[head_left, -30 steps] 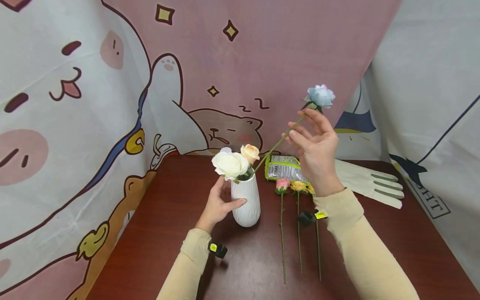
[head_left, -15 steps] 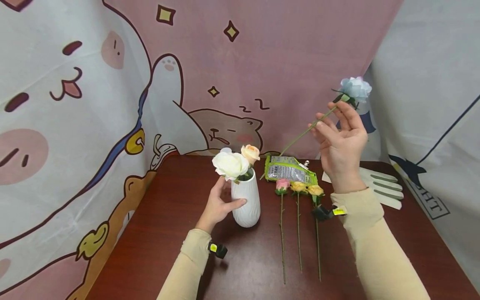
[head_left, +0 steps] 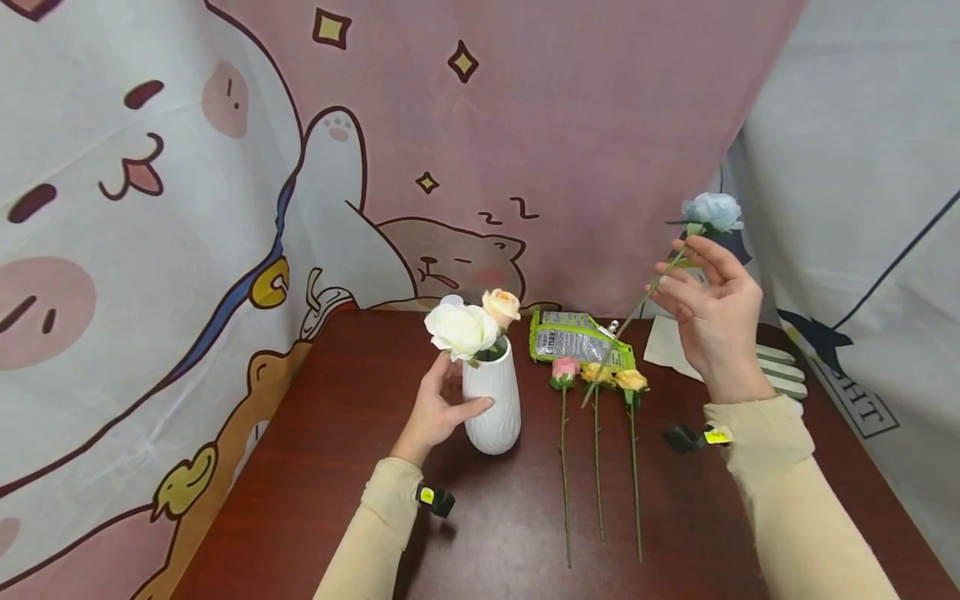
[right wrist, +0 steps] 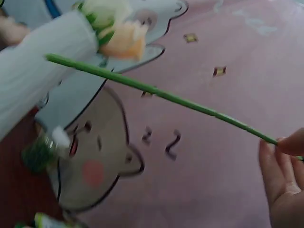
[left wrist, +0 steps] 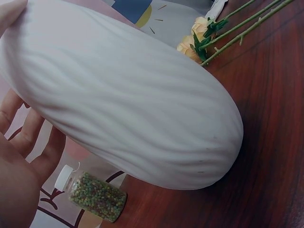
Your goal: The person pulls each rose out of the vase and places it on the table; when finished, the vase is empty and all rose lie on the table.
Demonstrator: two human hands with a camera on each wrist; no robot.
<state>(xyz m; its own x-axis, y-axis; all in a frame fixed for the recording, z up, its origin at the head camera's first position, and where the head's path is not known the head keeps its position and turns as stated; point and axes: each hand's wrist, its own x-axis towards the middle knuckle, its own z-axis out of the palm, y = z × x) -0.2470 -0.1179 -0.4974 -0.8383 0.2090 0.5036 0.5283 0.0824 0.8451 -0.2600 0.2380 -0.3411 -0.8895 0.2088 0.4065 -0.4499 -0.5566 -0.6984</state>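
Note:
My left hand (head_left: pixel 438 408) grips the white ribbed vase (head_left: pixel 492 408) by its upper side, thumb across the front; the vase stands upright on the table. A white rose (head_left: pixel 460 327) and a peach rose (head_left: pixel 501 307) sit in its mouth. Up at the right, my right hand (head_left: pixel 716 317) pinches the stem of a pale blue flower (head_left: pixel 712 212) just below the bloom. In the right wrist view its green stem (right wrist: pixel 185 102) slants free, its cut end overlapping the vase (right wrist: pixel 42 66). The left wrist view shows the vase wall (left wrist: pixel 128 95) close up, fingers curving behind it.
A pink rose (head_left: pixel 565 372) and two yellow roses (head_left: pixel 632 382) lie in a row right of the vase. Behind them are a green packet (head_left: pixel 577 340) with a clip and a white glove (head_left: pixel 780 367). A capped bottle of green beads (left wrist: pixel 97 195) stands behind the vase.
The blue flower came out of the vase mouth and moved right with my right hand, then lowered, its stem now hanging over the yellow roses. My left hand and the vase have stayed put.

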